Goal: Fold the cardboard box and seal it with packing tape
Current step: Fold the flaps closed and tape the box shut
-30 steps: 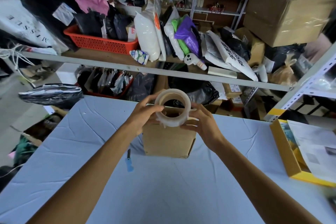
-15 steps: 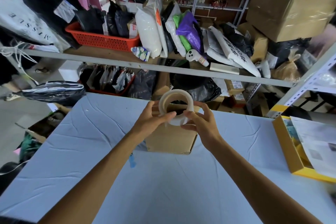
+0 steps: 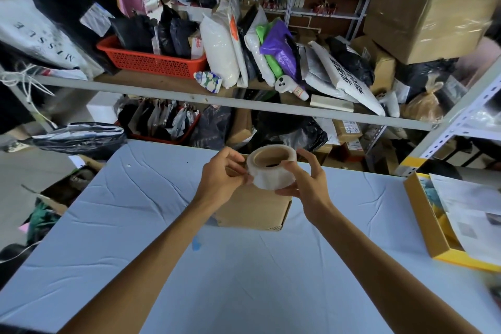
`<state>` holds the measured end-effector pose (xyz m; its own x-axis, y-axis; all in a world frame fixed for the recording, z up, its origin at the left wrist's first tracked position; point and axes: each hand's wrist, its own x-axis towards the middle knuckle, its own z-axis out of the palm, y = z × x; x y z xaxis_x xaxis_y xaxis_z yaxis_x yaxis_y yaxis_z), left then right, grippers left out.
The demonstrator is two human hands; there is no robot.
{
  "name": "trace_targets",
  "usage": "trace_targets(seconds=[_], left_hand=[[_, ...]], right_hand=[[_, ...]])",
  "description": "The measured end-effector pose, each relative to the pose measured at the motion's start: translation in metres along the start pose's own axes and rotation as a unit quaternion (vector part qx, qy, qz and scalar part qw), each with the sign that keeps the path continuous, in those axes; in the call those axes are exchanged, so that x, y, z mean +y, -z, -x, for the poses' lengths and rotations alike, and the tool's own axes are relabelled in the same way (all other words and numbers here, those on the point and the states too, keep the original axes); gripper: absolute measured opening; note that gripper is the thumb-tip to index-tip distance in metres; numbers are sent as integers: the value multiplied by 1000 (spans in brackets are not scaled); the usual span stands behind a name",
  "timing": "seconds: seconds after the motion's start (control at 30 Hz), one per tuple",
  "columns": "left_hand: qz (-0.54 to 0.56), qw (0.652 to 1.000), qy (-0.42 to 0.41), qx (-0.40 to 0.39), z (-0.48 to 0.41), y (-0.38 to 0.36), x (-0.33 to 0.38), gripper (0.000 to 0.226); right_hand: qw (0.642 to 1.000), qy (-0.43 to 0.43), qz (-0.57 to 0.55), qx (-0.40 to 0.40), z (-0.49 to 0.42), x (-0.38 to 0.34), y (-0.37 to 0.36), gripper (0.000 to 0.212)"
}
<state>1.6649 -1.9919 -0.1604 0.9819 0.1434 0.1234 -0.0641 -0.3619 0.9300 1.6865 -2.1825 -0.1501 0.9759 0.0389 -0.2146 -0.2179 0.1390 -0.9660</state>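
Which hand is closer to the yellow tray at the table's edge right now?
Right. The right hand grips the tape roll on the side facing the yellow tray; the left hand pinches the roll's far side, farther from the tray.

1. "MISSLE" is read in dark capitals, turned nearly upside down, on the large white plastic bag (image 3: 32, 32) at the upper left.
2. Bold black characters are seen printed along the white plastic mailer bag (image 3: 349, 81) lying on the metal shelf, too skewed to be read.
3. White shipping labels are glimpsed on the small brown cardboard parcels (image 3: 348, 134) under the shelf; their print is too small to be made out.
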Motion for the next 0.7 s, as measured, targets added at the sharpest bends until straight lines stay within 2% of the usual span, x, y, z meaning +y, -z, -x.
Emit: trace_targets(seconds=[0.17, 0.27, 0.33, 0.4, 0.43, 0.53, 0.63, 0.7], left_hand=[[22, 992, -50, -112, -6, 9, 17, 30], [29, 990, -50, -131, -11, 14, 24, 28], [46, 989, -46, -132, -13, 19, 28, 35], [61, 989, -40, -131, -16, 22, 32, 39], [66, 988, -35, -131, -17, 24, 35, 38], [62, 989, -20, -131, -22, 27, 36, 27], [57, 987, 6, -147, -26, 30, 30, 13], [58, 985, 31, -157, -27, 29, 25, 5]], right_hand=[[991, -45, 3, -124, -9, -11, 12, 36], [980, -117, -54, -151, -16, -18, 18, 34], [963, -147, -74, -214, -18, -21, 26, 49], [958, -103, 49, -262, -17, -19, 30, 67], [956, -60, 143, -249, -15, -15, 29, 71], [920, 91, 370, -93, -12, -9, 17, 57], [867, 154, 474, -16, -16, -9, 17, 61], [853, 175, 491, -8, -20, -13, 20, 53]])
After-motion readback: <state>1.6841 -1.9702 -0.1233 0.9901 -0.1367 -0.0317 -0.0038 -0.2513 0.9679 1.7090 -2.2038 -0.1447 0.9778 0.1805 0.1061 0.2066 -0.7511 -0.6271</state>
